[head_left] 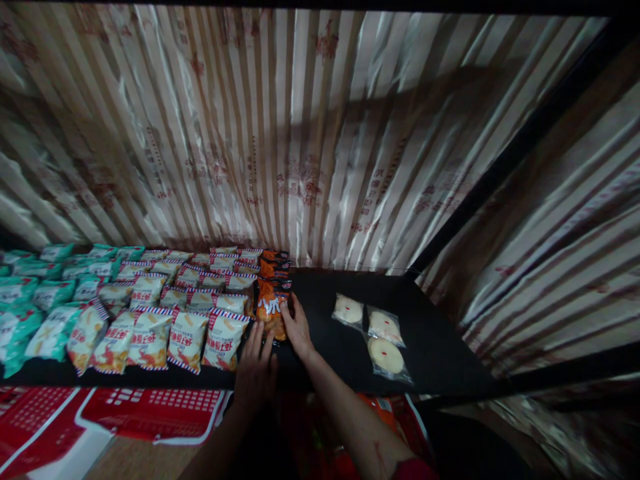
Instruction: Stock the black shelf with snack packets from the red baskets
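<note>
Evidently both hands are at one bag on the black shelf, and in the head view we find that orange bag standing between them at the right end of the rows. Our left hand comes up from below, its fingers straight and loosely spread; their tips reach the bag's lower left edge, just beside the nearest striped-edge bag. Our right hand stands along the other side, fingers outstretched and pointing toward the back, with the thumb parted from them and lying against the bag's right edge. So the bag sits left of the right fingers and mostly beyond the left fingertips, its printed front toward us. Neither hand is curled around it; how firmly they press, we cannot tell.

Behind it we see more orange packaging, close to the striped lining. To the left run rows of the cream striped-edge bags, and past those, turquoise bags. Well apart on our right, three clear packets with pale round pieces lie flat. Below the shelf's front edge we make out a red basket.
</note>
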`<state>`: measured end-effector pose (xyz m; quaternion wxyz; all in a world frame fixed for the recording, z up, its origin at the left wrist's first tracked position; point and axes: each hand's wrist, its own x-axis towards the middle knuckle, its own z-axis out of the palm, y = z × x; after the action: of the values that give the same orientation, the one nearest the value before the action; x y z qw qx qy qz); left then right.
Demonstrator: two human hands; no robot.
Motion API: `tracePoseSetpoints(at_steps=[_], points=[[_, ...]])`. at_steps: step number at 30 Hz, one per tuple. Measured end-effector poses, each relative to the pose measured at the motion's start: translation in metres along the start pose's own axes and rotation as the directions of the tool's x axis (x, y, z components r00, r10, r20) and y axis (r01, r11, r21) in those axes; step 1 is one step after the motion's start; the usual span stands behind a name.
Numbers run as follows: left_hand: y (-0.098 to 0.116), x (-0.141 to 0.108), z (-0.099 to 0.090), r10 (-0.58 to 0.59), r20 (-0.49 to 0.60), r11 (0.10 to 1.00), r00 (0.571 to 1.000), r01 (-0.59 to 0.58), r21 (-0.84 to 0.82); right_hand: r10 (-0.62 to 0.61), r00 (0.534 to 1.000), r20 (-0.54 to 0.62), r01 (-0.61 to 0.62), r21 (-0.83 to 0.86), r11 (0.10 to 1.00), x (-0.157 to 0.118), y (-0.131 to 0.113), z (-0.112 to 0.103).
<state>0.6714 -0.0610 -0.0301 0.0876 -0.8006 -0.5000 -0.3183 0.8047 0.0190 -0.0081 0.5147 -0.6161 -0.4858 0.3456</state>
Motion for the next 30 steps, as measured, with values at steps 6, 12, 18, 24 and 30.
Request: tracePoseSetpoints(at_steps=[6,12,18,24,30], points=[[0.002,0.002,0.000,0.017,0.028,0.997,0.999,-0.019,0.072,0.010,0.999,0.047,-0.008,-0.056,0.998,0.002,-0.005,0.006],[0.003,0.003,0.001,0.025,0.029,0.996,0.999,-0.028,0.089,-0.043,0.998,0.052,0.048,-0.110,0.993,0.003,-0.001,0.010],[0.004,0.004,0.002,0.023,0.005,0.995,1.000,-0.024,0.094,-0.054,0.997,0.053,0.061,-0.149,0.987,0.003,0.004,0.010],[0.004,0.004,0.002,0.039,-0.015,0.995,0.999,-0.037,0.092,-0.072,0.997,0.019,0.074,-0.151,0.986,0.000,0.006,0.011],[0.005,0.007,0.001,0.049,0.035,0.991,0.998,-0.053,0.121,-0.122,0.992,0.026,0.125,-0.202,0.972,0.003,0.012,0.015]])
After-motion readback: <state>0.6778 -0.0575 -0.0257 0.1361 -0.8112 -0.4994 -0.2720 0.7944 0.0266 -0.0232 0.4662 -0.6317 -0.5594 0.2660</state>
